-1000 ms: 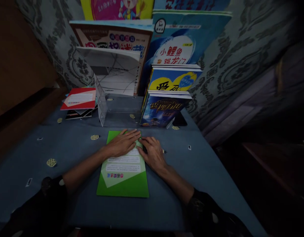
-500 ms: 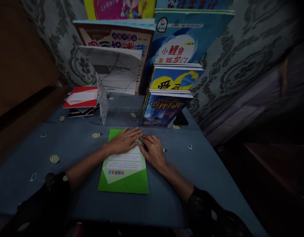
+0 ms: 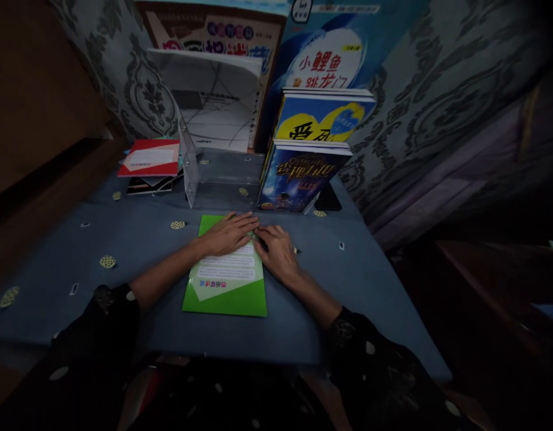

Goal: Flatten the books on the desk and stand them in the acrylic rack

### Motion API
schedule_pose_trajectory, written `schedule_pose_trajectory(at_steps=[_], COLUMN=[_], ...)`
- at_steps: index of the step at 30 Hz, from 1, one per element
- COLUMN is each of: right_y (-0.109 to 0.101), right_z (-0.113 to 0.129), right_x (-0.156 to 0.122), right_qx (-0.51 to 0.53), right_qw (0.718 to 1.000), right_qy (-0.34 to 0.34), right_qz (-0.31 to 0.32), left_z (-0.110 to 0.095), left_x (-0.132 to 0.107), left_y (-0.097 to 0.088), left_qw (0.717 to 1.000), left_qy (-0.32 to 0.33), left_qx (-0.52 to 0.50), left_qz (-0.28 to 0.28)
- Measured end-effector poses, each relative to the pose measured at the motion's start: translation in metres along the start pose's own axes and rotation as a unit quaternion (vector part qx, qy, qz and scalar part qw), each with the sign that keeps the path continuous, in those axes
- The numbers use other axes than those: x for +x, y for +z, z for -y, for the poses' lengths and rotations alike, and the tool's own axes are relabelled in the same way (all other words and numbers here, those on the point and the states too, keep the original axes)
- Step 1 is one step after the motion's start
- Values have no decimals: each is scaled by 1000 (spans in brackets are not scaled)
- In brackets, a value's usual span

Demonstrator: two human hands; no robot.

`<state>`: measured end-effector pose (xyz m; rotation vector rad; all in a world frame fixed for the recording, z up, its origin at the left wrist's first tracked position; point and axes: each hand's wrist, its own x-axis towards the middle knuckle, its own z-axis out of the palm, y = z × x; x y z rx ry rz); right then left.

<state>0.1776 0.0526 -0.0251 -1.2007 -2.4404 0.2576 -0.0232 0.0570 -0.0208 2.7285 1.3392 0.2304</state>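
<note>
A green book [image 3: 231,304] lies flat on the table, its printed text upside down from where I look. Across its upper part rests my left hand [image 3: 229,233], open and pressed flat with the fingers pointing right. My right hand [image 3: 279,251] is at the book's upper right edge, fingers bent and thumb close to the index finger, pinching that edge near the corner. The fingertips of both hands nearly meet there, and the left hand covers part of the text.
Behind the green book stands a clear rack [image 3: 222,179] with upright books, among them a dark blue book [image 3: 298,179] and a blue-yellow book [image 3: 324,117]. A red booklet [image 3: 151,157] tops a small stack at left. A dark flat object [image 3: 329,197] lies beside the rack on the blue tablecloth [image 3: 146,239].
The camera view has tilted downward, so everything sits higher in the picture. Both hands keep nearly the same place on the green book.
</note>
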Motion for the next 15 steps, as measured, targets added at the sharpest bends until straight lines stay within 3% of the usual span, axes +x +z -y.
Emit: schedule_pose_trajectory(at_steps=[9,15], right_y=[-1,-5], right_z=[7,8], right_x=[-28,-27], right_qx=[-4,0], right_qw=[1000,999], right_qy=[-24,-33], right_qz=[6,26], left_z=[-9,-13], left_x=[-3,-4], left_y=[4,1], left_qw=[999,999], left_qy=[22,22], left_qx=[-15,-16], left_qz=[-25,-42])
